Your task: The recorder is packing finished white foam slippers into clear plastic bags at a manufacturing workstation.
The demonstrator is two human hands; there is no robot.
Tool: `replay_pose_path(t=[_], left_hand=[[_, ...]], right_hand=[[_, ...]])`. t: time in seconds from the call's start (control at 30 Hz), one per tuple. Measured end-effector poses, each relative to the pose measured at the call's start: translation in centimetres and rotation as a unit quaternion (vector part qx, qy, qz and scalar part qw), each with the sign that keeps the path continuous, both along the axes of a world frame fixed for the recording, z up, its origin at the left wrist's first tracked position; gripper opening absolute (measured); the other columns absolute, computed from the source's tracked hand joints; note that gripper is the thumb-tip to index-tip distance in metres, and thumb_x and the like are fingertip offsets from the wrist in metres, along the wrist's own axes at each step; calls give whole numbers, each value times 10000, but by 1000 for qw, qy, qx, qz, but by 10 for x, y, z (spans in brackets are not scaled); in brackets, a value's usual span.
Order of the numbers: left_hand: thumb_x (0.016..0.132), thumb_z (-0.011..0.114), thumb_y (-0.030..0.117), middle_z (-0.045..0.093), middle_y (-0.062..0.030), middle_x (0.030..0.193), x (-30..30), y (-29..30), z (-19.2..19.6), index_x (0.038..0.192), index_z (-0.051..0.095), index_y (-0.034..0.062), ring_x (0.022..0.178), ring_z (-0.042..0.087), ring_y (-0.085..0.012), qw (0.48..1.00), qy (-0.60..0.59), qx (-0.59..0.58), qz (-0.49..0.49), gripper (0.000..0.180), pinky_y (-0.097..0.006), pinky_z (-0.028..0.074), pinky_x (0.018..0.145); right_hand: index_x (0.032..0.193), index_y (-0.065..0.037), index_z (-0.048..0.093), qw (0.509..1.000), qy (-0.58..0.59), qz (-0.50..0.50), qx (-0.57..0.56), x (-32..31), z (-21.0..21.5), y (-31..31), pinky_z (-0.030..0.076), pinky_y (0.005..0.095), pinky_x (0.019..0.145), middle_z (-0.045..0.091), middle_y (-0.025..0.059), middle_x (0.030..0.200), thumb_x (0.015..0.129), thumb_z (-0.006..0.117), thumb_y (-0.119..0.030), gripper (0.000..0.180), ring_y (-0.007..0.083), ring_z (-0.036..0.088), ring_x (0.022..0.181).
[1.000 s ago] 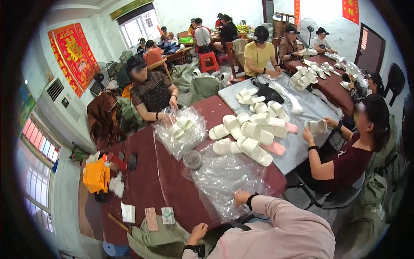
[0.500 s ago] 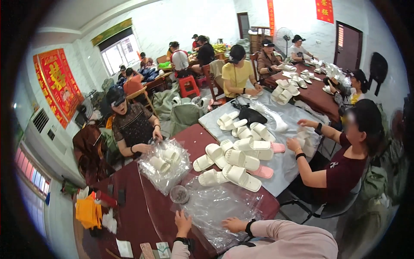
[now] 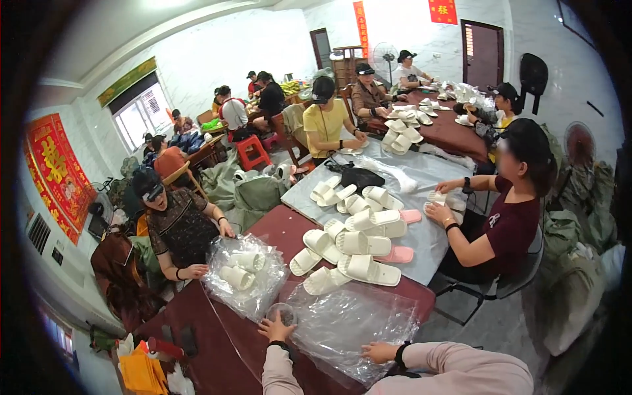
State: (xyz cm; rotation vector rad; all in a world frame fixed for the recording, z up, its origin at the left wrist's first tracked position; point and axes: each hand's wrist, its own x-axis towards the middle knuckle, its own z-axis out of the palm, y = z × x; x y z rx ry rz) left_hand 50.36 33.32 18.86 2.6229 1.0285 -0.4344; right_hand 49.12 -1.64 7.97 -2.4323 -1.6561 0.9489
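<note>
My left hand has its fingers spread at the near rim of a small round clear tub; what lies in the tub is too small to make out. Flat on the table, a stack of clear plastic bags stretches between my hands. My right hand rests at the bags' near right edge, fingers extended and gripping nothing visible. Just beyond the bags lies a pile of white slippers, the nearest white slipper touching their far edge.
Across the dark red table, a person handles clear bags with white slippers on top. Another person at the right holds a white slipper over a grey-covered table. Orange bags sit at the near left.
My left hand has moved forward to the round tub. My right hand stays by the plastic bags. The person at the right has brought both hands onto a slipper. The view has swung to the right.
</note>
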Motion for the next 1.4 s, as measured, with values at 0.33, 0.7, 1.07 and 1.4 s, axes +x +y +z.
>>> replay_pose_path(t=[0.33, 0.7, 1.07, 1.4], left_hand=[[589, 746, 358, 101, -315, 1364, -9, -8, -23, 1292, 360, 186, 1194, 290, -462, 982, -184, -42, -1, 820, -499, 325, 945], [557, 725, 253, 337, -252, 1215, -51, -30, -8, 1144, 478, 101, 1091, 386, -419, 901, -433, 13, -24, 655, -472, 343, 905], [562, 740, 308, 198, -345, 1285, -51, -81, -45, 1191, 409, 131, 1190, 234, -487, 964, -246, -18, -100, 732, -526, 256, 972], [593, 757, 336, 112, -333, 1346, -33, -65, -29, 1292, 356, 129, 1209, 248, -464, 980, -195, 24, 27, 832, -475, 266, 989]], right_hand=[[1262, -211, 422, 997, 11, -78, -20, -26, 16, 18, 416, 485, 863, 319, 111, 1354, 783, 491, -197, 485, 372, 418, 1134], [1341, -206, 268, 993, -20, -113, 21, -43, 20, 38, 437, 464, 843, 302, 122, 1367, 771, 507, -184, 619, 358, 462, 1088], [1160, -108, 475, 990, 6, -136, 42, -46, 17, 41, 438, 486, 844, 376, 142, 1295, 769, 535, -233, 415, 338, 431, 1145], [1296, -204, 363, 989, -34, -138, -34, -59, 41, 21, 307, 553, 944, 247, 81, 1407, 819, 500, -291, 504, 328, 286, 1262]])
